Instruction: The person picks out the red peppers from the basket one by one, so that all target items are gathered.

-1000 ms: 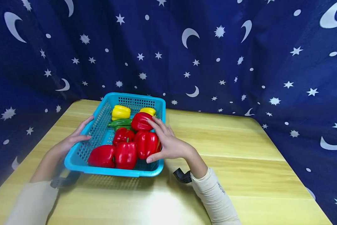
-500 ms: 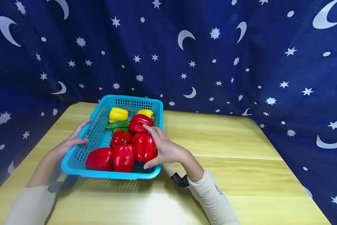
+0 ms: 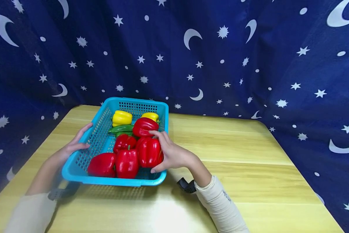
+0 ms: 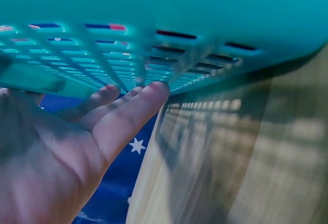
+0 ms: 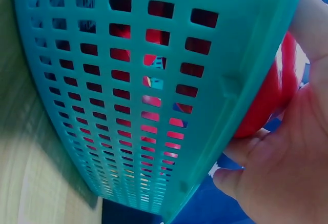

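A blue plastic basket point(image 3: 116, 182) holds several glossy red bell peppers point(image 3: 127, 163), two yellow bell peppers point(image 3: 122, 118) and slim green vegetables point(image 3: 121, 129) of unclear kind. At its left side, my left hand point(image 3: 70, 147) holds the rim, thumb above; the left wrist view has the fingers point(image 4: 130, 114) against the outer perforated wall. My right hand point(image 3: 174, 153) reaches over the right rim and grips the rightmost red bell pepper point(image 3: 149, 152), fingers on its far side and thumb near the front. In the right wrist view, the basket wall hides part of that pepper point(image 5: 269, 96).
The basket stands on a light wooden table point(image 3: 221, 161), its shadow under the near side. Behind and beside the table hangs a dark blue curtain point(image 3: 174, 42) with moons and stars. A black strap piece point(image 3: 187, 185) sits by the right wrist.
My right hand's fingers have drawn in from the upper red bell pepper and closed round the rightmost one. The left hand stays on the rim. The head view has shifted slightly.
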`<action>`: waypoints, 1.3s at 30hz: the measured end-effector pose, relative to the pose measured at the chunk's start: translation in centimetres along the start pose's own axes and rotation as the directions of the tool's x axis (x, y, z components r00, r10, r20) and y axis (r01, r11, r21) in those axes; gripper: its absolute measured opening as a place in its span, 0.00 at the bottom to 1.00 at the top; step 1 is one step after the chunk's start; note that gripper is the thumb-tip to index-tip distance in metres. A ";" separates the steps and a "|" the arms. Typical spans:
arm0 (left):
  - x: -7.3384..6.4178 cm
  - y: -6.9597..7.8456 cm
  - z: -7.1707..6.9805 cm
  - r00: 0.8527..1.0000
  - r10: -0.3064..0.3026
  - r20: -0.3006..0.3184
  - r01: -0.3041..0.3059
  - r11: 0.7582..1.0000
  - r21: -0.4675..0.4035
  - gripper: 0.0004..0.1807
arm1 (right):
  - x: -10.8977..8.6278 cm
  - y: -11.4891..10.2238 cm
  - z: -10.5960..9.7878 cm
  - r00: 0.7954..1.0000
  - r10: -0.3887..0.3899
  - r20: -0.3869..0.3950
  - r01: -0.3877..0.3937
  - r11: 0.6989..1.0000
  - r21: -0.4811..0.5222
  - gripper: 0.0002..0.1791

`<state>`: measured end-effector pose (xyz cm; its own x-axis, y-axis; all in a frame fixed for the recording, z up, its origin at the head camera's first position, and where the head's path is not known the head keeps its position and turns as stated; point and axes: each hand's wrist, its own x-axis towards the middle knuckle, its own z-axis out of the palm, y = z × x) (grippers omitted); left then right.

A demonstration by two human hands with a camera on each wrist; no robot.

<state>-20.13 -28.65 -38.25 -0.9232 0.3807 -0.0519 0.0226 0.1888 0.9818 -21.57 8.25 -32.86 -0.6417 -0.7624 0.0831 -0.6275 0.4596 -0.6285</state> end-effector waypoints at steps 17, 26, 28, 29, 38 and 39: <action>0.1 -0.5 -0.1 1.000 -0.008 -0.006 0.008 1.000 -0.003 0.39 | -0.1 -0.7 -0.8 0.999 -0.026 -0.040 0.022 0.996 -0.085 0.49; 0.2 -0.5 0.1 1.000 -0.009 -0.012 0.009 1.000 -0.014 0.39 | -0.2 0.0 -1.2 0.995 -0.001 -0.101 0.004 0.999 0.033 0.48; 0.4 -0.5 0.1 1.000 0.008 -0.004 -0.008 0.999 -0.032 0.40 | -0.3 0.2 -1.4 0.993 -0.010 -0.116 0.015 0.999 0.047 0.48; 0.5 -0.5 0.1 1.000 0.017 -0.001 -0.017 0.999 -0.037 0.41 | -0.4 0.3 -1.5 0.992 -0.015 -0.125 0.021 0.999 0.050 0.48; 0.4 0.0 0.1 1.000 -0.017 -0.018 0.017 1.000 0.013 0.40 | -0.8 1.4 -2.5 0.979 -0.034 -0.200 0.041 0.999 0.029 0.48; 0.3 0.1 0.1 1.000 -0.022 -0.017 0.022 1.000 0.011 0.40 | -0.9 1.6 -2.7 0.977 -0.032 -0.210 0.040 0.999 0.035 0.48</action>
<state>-20.42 -28.45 -38.20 -0.9299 0.3611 -0.0702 0.0067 0.2074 0.9782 -23.19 10.84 -31.85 -0.6995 -0.6641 0.2640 -0.6372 0.4124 -0.6510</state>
